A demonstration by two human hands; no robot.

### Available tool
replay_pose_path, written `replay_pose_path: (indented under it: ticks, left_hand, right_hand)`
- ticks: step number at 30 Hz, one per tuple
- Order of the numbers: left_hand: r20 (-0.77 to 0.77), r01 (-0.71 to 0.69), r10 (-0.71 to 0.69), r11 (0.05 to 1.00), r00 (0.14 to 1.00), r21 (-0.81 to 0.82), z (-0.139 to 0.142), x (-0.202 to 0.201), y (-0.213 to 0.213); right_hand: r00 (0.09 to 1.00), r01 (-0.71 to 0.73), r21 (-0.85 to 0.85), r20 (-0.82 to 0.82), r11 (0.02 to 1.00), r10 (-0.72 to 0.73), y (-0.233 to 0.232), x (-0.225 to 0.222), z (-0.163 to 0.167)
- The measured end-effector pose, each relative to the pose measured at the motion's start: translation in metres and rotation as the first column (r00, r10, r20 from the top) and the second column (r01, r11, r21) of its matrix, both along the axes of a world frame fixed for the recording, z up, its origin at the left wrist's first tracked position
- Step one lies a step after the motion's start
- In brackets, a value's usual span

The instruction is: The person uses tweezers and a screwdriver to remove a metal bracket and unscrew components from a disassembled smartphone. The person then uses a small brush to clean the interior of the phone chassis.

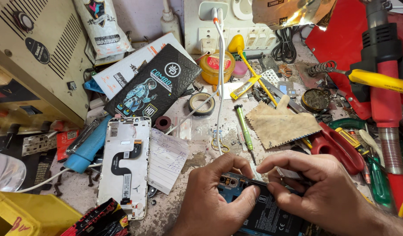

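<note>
Opened phone (pixel 258 209) sits at the near edge, battery showing. Left hand (pixel 210 201) clamps its left side, right hand (pixel 315 192) pinches a small tool at the top. Light, stiff, fragile inside (probably), so grip the frame edges, not the board.

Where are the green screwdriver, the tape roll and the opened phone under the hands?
green screwdriver (pixel 244 127), head view, on its green handle
tape roll (pixel 201 104), head view, on its ring
opened phone (pixel 267 214), head view, on the black battery
</note>
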State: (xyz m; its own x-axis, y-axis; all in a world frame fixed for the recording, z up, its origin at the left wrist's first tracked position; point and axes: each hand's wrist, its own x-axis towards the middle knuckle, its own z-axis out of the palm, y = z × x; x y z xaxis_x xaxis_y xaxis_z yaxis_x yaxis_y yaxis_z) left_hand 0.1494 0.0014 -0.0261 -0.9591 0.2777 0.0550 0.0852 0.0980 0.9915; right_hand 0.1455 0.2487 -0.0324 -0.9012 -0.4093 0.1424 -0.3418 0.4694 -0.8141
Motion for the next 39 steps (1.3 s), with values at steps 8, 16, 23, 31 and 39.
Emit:
replay_pose_path:
  ticks: [8, 16, 23, 31, 39]
  left_hand:
    - [0.023, -0.005, 0.005, 1.0, 1.0, 0.017, 0.0014, -0.0003, 0.0023]
    - [-0.007, 0.015, -0.015, 0.997, 1.0, 0.07, 0.0007, -0.0003, 0.0032]
    - [0.026, 0.002, -0.004, 0.998, 1.0, 0.064, -0.0003, -0.0019, 0.0027]
    - [-0.001, -0.024, 0.024, 1.0, 1.0, 0.008, -0.0032, -0.0021, 0.0033]
    - [-0.005, -0.005, 0.005, 1.0, 1.0, 0.018, -0.0061, -0.0022, 0.0029]
  right_hand:
    - [0.999, 0.01, -0.013, 0.041, 1.0, -0.01, -0.0001, 0.0017, 0.0008]
    - [0.998, -0.02, -0.084, 0.06, 0.996, 0.025, -0.001, 0.0003, 0.002]
    - [0.996, 0.038, 0.017, 0.084, 0.999, -0.039, 0.0028, 0.0001, -0.0029]
    - [0.997, 0.04, 0.028, 0.062, 0.999, -0.042, -0.0002, -0.0019, 0.001]
    - [0.987, 0.016, -0.069, 0.158, 0.997, -0.005, 0.0005, -0.0013, 0.0011]
